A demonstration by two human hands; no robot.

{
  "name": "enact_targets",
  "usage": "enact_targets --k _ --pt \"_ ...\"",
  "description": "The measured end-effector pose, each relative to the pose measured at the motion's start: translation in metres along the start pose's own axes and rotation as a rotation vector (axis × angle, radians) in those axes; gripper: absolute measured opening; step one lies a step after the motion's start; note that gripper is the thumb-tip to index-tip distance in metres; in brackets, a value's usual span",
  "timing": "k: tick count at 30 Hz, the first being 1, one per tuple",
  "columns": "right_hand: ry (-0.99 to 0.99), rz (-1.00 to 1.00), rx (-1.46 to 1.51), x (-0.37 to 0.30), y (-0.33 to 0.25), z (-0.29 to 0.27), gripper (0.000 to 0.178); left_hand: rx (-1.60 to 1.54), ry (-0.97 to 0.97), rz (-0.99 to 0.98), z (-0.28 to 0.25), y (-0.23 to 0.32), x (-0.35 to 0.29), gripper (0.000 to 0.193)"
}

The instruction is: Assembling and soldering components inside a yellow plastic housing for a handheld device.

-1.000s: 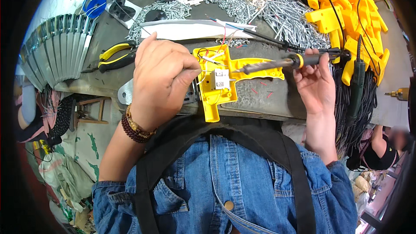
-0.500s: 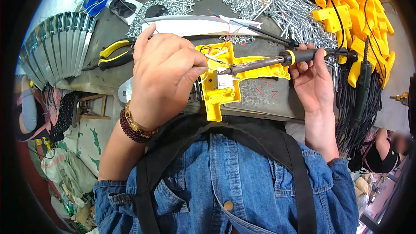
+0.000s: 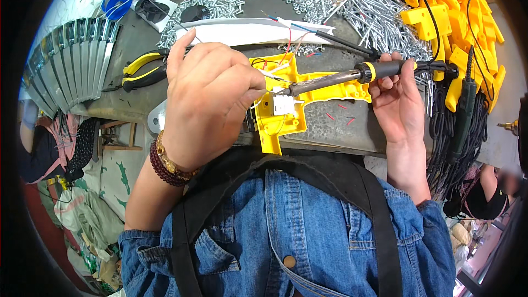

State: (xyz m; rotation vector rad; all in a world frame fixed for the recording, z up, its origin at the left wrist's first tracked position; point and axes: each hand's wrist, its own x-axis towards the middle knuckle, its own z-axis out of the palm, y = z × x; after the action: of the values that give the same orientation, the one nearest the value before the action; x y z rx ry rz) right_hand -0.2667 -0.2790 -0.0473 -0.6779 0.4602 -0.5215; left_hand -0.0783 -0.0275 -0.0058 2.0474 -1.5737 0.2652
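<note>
A yellow plastic housing point(image 3: 286, 124) with a white switch block point(image 3: 284, 104) and thin red and white wires lies on the grey bench edge in front of me. My left hand point(image 3: 206, 96) pinches a thin wire at the switch block. My right hand point(image 3: 399, 104) grips a soldering iron point(image 3: 352, 74) by its black and yellow handle. The iron's metal tip points left and meets the wire just above the white block.
Yellow-handled pliers point(image 3: 140, 71) lie left of the housing. A white sheet point(image 3: 242, 30) and heaps of metal screws point(image 3: 374, 11) sit behind. Stacked yellow housings point(image 3: 456, 22) fill the right, a fan of metal blades point(image 3: 71, 66) the left. Another person point(image 3: 484, 198) sits at lower right.
The iron's tip has moved a little left and down onto the switch block. My left hand stays pinching the wire, shifted slightly.
</note>
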Motion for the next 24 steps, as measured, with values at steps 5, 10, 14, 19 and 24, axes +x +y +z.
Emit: enact_targets --k 5,10,14,19,24 --pt "-0.018 -0.001 0.010 0.001 0.000 -0.005 0.033 0.011 -0.003 -0.002 0.003 0.000 0.000 0.005" --pt "-0.006 -0.025 -0.001 0.000 0.002 0.001 0.033 0.024 0.009 -0.005 0.002 0.004 0.001 0.007" --pt "0.033 -0.036 -0.033 0.000 0.003 0.006 0.034 -0.118 -0.131 -0.076 -0.025 -0.004 0.003 0.011" --pt "-0.003 -0.039 -0.009 -0.002 0.001 -0.001 0.033 -0.163 -0.134 0.034 -0.041 -0.012 0.021 0.021" --pt "-0.066 -0.057 0.000 -0.002 0.004 -0.003 0.033 -0.109 -0.198 0.032 -0.017 -0.013 0.023 0.021"
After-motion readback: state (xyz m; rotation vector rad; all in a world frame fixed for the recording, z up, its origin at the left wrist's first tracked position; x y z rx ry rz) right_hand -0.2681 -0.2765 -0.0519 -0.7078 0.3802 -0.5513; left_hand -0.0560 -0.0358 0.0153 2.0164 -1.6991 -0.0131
